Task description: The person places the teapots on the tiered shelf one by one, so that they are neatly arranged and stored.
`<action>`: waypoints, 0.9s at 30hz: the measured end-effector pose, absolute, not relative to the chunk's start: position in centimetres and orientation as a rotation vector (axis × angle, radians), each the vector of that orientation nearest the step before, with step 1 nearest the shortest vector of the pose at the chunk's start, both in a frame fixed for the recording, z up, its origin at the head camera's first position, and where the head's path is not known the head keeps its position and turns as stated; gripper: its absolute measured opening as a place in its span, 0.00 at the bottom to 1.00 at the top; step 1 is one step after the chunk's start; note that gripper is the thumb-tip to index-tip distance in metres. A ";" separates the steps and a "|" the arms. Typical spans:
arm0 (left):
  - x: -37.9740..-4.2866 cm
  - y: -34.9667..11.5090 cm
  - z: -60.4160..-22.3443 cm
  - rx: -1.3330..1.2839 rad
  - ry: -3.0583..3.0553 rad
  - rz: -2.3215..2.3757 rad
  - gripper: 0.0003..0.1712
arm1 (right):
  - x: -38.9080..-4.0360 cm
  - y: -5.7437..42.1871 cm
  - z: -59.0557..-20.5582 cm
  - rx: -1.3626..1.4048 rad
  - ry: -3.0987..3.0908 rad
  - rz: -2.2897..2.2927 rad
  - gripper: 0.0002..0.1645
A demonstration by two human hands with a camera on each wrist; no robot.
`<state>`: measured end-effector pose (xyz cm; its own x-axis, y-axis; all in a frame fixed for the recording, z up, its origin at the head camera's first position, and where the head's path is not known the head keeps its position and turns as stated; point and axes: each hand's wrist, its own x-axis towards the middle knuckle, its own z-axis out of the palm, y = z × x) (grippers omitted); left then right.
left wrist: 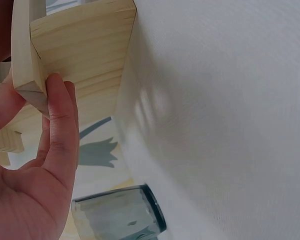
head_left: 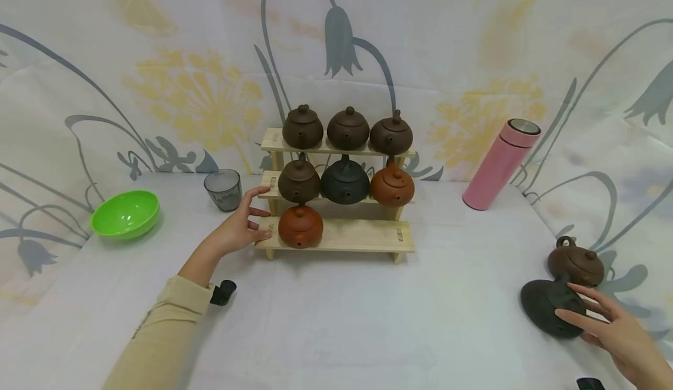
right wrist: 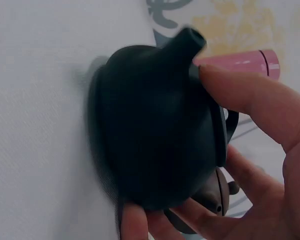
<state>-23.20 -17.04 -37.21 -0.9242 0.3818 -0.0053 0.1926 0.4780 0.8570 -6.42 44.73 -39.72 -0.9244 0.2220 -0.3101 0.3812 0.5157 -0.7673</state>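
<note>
At the left end of a three-tier wooden stand [head_left: 363, 235], my left hand [head_left: 236, 226] pinches the lowest board between thumb and fingers. The left wrist view shows the fingers [left wrist: 61, 135] under that board's end. On the far right, my right hand [head_left: 620, 331] grips a black teapot [head_left: 547, 308] round its body, with the thumb by the spout in the right wrist view. This teapot looks tilted and close over the table. Just behind it sits a brown teapot [head_left: 575, 264]. An orange-red teapot [head_left: 301, 227] stands on the lowest board, near my left hand.
The upper tiers carry several teapots, among them a dark one [head_left: 344, 181] and an orange one [head_left: 392, 185]. A grey glass [head_left: 223, 190] and a green bowl [head_left: 125, 216] stand left of the stand. Right of it stands a pink thermos bottle [head_left: 496, 171]. Patterned cloth hangs behind.
</note>
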 end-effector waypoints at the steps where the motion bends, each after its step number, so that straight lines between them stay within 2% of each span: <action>1: -23.2 -17.1 -37.2 0.499 2.532 1.424 0.50 | -6.5 44.6 -39.8 0.483 2.543 -1.382 0.43; 4: -23.3 -17.2 -37.3 0.499 2.533 1.427 0.50 | -6.8 43.6 -39.8 0.386 2.520 -1.372 0.44; 11: -23.3 -17.1 -37.3 0.498 2.522 1.431 0.50 | -8.2 41.1 -39.4 0.250 2.656 -1.213 0.55; 27: -23.1 -17.0 -37.1 0.488 2.510 1.455 0.51 | -10.1 35.4 -38.8 0.164 2.717 -1.121 0.53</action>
